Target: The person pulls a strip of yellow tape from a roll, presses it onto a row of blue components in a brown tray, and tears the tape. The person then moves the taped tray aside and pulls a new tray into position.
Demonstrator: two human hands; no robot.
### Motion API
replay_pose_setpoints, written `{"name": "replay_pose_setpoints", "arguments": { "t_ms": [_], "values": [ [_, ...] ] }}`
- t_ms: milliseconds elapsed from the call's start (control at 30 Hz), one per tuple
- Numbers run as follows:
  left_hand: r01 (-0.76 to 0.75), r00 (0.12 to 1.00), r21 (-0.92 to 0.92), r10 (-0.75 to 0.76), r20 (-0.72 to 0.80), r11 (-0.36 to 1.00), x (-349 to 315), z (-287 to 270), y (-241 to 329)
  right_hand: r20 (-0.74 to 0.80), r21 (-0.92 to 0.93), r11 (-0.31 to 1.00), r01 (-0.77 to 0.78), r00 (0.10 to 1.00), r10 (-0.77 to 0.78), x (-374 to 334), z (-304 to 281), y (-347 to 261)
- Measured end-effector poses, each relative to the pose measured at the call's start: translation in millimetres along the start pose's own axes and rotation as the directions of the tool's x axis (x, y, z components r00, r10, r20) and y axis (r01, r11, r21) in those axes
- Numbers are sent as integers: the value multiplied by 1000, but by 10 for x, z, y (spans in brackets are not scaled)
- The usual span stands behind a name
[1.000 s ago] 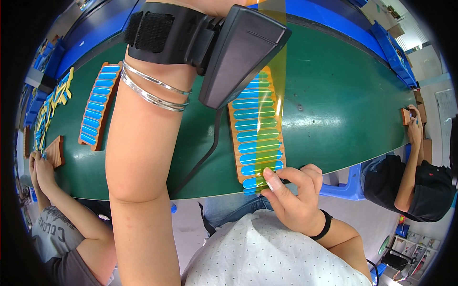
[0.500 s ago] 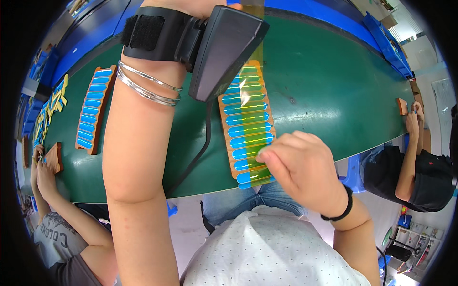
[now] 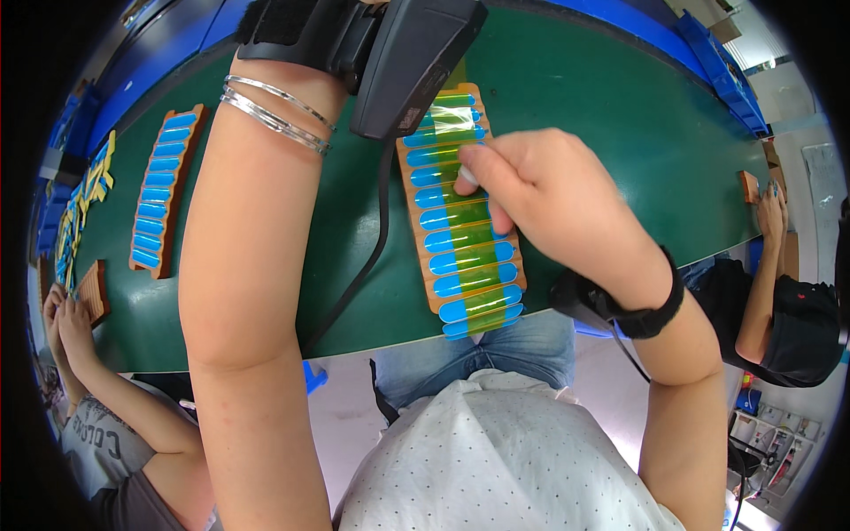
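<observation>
A long wooden rack (image 3: 428, 296) lies in front of me, carrying several blue round-ended pieces (image 3: 436, 219) side by side. Along them runs a strip of clear yellow tape (image 3: 478, 257), shiny at its far end. My right hand (image 3: 540, 190) is over the rack's right side, fingers curled in and thumb tip on or just above the tape. Something whitish shows by its fingertips, possibly a nail; whether they hold anything is hidden. My left forearm (image 3: 252, 230) reaches far forward, with bracelets and a black strapped device (image 3: 416, 66); the left hand lies beyond the upper edge.
A second wooden rack (image 3: 184, 199) with blue pieces lies left on the green table (image 3: 602, 159). Beyond it is a pile of blue and yellow strips (image 3: 84, 199). A co-worker's hands (image 3: 71, 323) are at the left, another's (image 3: 772, 212) at the right. A black cable (image 3: 382, 221) hangs beside my left arm.
My right hand has moved away from me along the rack, from its near end toward its far part. My left arm has reached further forward, its hand leaving view. The tape lies lower over the far pieces.
</observation>
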State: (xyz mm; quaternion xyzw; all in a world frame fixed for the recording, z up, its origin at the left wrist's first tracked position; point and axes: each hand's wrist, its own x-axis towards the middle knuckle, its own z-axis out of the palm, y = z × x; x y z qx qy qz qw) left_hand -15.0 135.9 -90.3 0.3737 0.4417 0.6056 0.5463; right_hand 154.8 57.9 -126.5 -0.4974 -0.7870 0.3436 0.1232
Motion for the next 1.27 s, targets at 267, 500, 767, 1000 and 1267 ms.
{"name": "replay_pose_setpoints", "arguments": {
  "t_ms": [267,500,767,1000,1267],
  "values": [
    [144,988,8,-145,59,989,357,-243,-124,-4,75,997,7,1000,-7,702,-118,57],
    [152,975,-269,-100,198,951,152,-243,111,-113,210,953,-220,962,247,996,-613,492],
    [62,892,-307,86,444,950,-546,-2136,1122,301,-492,567,660,741,-601,-52,14,180],
    [-39,713,-241,196,673,970,-841,-613,1269,249,-580,705,407,913,-322,-117,-980,1201],
    [242,528,-284,120,841,928,-776,-252,642,-365,-304,946,-114,931,-6,-317,-1927,2406]
  ]
}}
